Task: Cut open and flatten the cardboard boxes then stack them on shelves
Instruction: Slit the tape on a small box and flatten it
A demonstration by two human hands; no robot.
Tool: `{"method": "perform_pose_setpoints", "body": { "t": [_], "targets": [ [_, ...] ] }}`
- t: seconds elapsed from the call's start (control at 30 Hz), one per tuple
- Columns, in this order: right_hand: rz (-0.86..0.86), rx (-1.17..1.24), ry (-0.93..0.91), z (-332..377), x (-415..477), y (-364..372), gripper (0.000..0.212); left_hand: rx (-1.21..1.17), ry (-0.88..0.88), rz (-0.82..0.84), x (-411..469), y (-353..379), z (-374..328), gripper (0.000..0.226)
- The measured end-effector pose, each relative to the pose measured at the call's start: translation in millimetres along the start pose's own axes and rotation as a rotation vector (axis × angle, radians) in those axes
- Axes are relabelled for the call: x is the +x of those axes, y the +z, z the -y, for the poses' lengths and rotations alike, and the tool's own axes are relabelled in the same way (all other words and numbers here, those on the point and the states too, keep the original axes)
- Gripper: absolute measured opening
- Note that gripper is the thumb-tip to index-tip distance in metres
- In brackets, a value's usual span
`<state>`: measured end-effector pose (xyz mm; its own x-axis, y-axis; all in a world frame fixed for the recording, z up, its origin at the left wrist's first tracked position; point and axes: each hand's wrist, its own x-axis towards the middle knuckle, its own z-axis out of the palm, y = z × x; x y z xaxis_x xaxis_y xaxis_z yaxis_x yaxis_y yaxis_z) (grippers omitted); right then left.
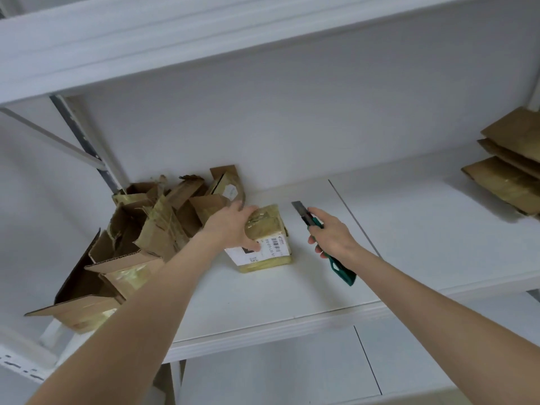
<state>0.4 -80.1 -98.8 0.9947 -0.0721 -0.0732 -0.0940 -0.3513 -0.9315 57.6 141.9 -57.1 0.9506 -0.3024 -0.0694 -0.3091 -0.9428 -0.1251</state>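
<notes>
The sealed box (270, 229) lies on the white shelf (409, 244), wrapped in yellowish tape, with a white shipping label (273, 248) on the face turned toward the camera. It is directly under the left grip (230, 226). This bare hand comes in from the box's left side, with its palm over the box's top left corner. Its fingers are spread and bent over the taped top, and its thumb presses the near face beside the label, so the box is clasped between thumb and fingers.

The right grip (330, 235) hangs just to the right of the box, apart from it. Its fingers are curled tight round a green utility knife (343, 271), with the forefinger laid along the knife's back. The tail of the handle sticks out below the palm, toward the camera. The grey blade (299, 209) is extended and points away and to the left, level with the box's far right corner. It is close to the box but not on it.

Left of the box, touching or nearly touching it behind the left grip, is a loose pile of opened cardboard boxes (140, 238) with flaps standing up at all angles. Well to the right of the box, on the same shelf, is a stack of flattened cardboard (508, 171). Above the box runs the underside of another white shelf board (204, 39).
</notes>
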Motion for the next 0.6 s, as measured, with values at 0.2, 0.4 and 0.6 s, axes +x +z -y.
{"method": "perform_pose_setpoints", "body": {
  "t": [0.2,0.4,0.6],
  "targets": [
    [0.034,-0.134,-0.064,0.4,-6.0,7.2,0.047,0.075,-0.052,-0.064,-1.1,11.7,-10.9,0.102],
    [0.080,-0.161,-0.061,3.7,3.1,6.5,0.047,0.087,-0.046,-0.071,-6.0,11.0,-14.9,0.101],
    [0.115,-0.188,-0.077,5.7,5.3,5.0,0.046,0.107,-0.049,-0.070,-9.8,11.8,-17.8,0.100]
  ]
}}
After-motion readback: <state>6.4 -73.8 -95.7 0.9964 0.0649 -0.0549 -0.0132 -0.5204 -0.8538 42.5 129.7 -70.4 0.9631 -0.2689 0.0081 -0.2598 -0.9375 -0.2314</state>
